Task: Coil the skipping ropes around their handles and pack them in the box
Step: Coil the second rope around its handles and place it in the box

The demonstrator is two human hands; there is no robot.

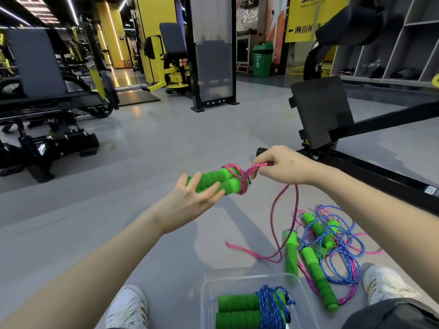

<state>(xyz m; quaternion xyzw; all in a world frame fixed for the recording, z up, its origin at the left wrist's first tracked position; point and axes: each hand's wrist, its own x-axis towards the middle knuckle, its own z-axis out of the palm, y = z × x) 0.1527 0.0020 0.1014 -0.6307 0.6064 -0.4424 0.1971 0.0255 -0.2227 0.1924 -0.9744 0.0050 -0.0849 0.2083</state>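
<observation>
My left hand [192, 200] holds two green foam handles [221, 182] side by side above the floor. Pink rope [240, 173] is wound around their right end. My right hand [282, 166] pinches that pink rope just beside the handles, and the loose rest of it [285, 222] hangs down to the floor. A clear plastic box [209, 302] lies between my feet and holds one bundle of green handles wrapped in blue rope [270, 305]. To the right of the box lies a tangle of blue and pink ropes with several green handles [318, 245].
I am on a grey gym floor, with my white shoes [128, 307] at either side of the box. A black machine frame with a foot plate [318, 112] stands close behind my right hand. Weight machines [47, 103] stand to the left and further back.
</observation>
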